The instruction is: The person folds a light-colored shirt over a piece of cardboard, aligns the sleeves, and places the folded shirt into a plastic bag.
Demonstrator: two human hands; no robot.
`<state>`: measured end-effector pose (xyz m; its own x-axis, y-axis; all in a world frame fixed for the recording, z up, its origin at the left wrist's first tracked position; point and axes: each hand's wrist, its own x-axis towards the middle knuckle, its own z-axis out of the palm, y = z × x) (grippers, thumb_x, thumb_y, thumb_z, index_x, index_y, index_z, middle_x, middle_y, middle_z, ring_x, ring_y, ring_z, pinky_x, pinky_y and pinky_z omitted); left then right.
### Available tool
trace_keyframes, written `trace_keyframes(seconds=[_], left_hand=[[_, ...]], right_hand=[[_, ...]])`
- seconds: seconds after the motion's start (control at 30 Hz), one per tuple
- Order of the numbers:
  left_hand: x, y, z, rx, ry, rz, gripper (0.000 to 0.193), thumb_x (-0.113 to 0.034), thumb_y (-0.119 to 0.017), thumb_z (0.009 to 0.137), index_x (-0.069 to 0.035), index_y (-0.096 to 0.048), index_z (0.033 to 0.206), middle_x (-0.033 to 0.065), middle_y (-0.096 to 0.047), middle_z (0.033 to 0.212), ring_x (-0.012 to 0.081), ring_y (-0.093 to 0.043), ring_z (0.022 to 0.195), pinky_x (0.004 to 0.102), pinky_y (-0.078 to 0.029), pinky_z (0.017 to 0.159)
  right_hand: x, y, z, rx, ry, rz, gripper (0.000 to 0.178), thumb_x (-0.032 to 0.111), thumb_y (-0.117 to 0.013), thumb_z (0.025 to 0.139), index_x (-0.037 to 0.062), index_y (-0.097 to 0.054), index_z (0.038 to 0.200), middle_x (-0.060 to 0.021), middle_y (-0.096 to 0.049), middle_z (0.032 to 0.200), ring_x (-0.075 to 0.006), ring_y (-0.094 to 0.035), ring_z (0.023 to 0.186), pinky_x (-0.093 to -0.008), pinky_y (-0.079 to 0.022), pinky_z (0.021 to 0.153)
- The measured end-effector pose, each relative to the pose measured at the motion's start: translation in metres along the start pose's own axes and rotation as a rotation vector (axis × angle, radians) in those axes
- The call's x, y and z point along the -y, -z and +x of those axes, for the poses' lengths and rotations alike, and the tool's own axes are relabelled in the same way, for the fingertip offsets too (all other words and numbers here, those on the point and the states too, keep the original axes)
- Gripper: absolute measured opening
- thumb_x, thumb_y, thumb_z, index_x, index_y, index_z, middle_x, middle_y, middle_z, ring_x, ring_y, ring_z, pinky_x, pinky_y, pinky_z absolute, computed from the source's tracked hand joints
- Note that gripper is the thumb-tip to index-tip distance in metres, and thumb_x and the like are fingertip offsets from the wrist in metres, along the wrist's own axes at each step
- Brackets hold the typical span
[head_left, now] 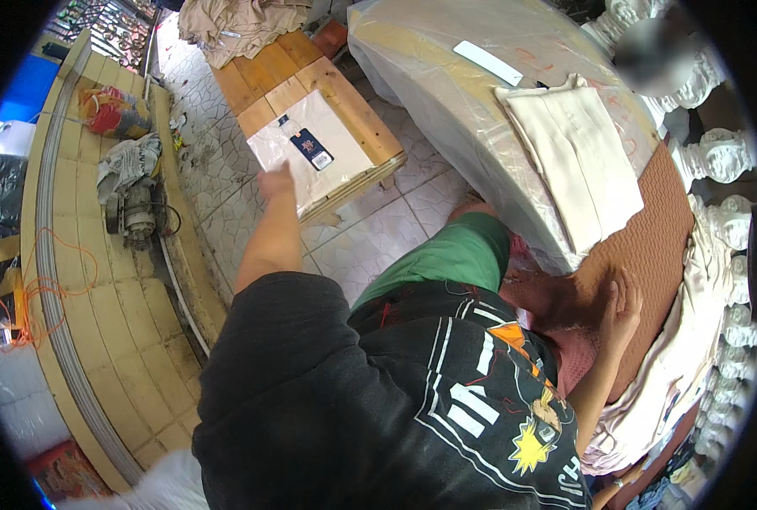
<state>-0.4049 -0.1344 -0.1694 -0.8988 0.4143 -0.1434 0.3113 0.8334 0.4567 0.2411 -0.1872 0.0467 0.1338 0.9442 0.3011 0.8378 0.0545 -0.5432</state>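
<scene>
On the wooden bench (357, 102) lies a flat folded cream garment (344, 140) with a dark blue hang tag (311, 150) on top; it looks bagged in clear plastic. My left hand (277, 180) is at its near left corner, blurred, so its grip does not show. To the right, my right hand (623, 308) hovers over or rests on a brown textured cover (629, 255), fingers stretched out and holding nothing. Farther off, a folded cream garment (578, 157) lies partly on the plastic-wrapped surface (429, 93) and partly on that cover.
Tan clothes (225, 30) are heaped at the bench's far end. A white card (487, 62) lies on the plastic wrap. More cream clothing (663, 365) lies along the white balusters (722, 153). At left are a tiled ledge (110, 340), a small motor (136, 217) and orange cord (55, 280).
</scene>
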Motion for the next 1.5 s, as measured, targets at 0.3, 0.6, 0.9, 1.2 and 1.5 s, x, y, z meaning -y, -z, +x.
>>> trace_keyframes(seconds=[0.3,0.6,0.9,1.2,1.5], left_hand=[[0.059,-0.018,0.058,0.211,0.248,-0.288,0.074,-0.042,-0.083,0.065,0.006,-0.057,0.116,0.0200,-0.063,0.114,0.0347,-0.063,0.102,0.0423,-0.050,0.086],[-0.064,0.031,-0.049,0.552,0.123,-1.247,0.080,-0.006,-0.068,0.080,-0.012,-0.023,0.146,0.0150,-0.046,0.135,0.0348,-0.052,0.118,0.0530,-0.045,0.097],[-0.209,0.241,-0.074,0.633,-1.018,-0.587,0.058,0.003,-0.058,0.079,0.006,-0.041,0.135,0.0174,-0.055,0.123,0.0263,-0.058,0.105,0.0361,-0.047,0.093],[-0.343,0.257,-0.391,1.464,-1.515,-0.639,0.059,-0.007,-0.068,0.075,0.006,-0.046,0.128,0.0144,-0.059,0.119,0.0241,-0.058,0.106,0.0343,-0.042,0.096],[-0.395,0.195,-0.642,1.449,-2.258,-0.786,0.071,-0.011,-0.073,0.080,0.000,-0.037,0.140,0.0146,-0.041,0.141,0.0243,-0.041,0.129,0.0362,-0.033,0.107]], right_hand=[[0.063,-0.019,0.037,0.115,0.205,-0.227,0.026,0.015,-0.058,0.091,0.0033,-0.063,0.114,-0.0166,-0.063,0.113,-0.0329,-0.057,0.109,-0.0400,-0.044,0.094],[0.085,-0.010,0.025,0.113,0.181,-0.289,0.029,0.007,-0.059,0.077,0.0030,-0.065,0.105,-0.0179,-0.063,0.108,-0.0355,-0.057,0.106,-0.0428,-0.046,0.093],[0.087,0.009,0.005,0.020,0.175,0.078,0.039,0.031,-0.066,0.083,0.0026,-0.065,0.109,-0.0198,-0.064,0.110,-0.0339,-0.061,0.101,-0.0426,-0.047,0.090],[0.066,0.067,-0.049,-0.187,0.023,1.275,0.077,0.036,-0.077,0.078,-0.0012,-0.042,0.136,-0.0183,-0.053,0.129,-0.0255,-0.049,0.121,-0.0371,-0.037,0.105],[0.007,0.172,-0.136,-1.020,-0.181,1.073,0.038,0.017,-0.072,0.085,-0.0026,-0.059,0.115,-0.0072,-0.066,0.105,-0.0142,-0.062,0.094,-0.0286,-0.051,0.083]])
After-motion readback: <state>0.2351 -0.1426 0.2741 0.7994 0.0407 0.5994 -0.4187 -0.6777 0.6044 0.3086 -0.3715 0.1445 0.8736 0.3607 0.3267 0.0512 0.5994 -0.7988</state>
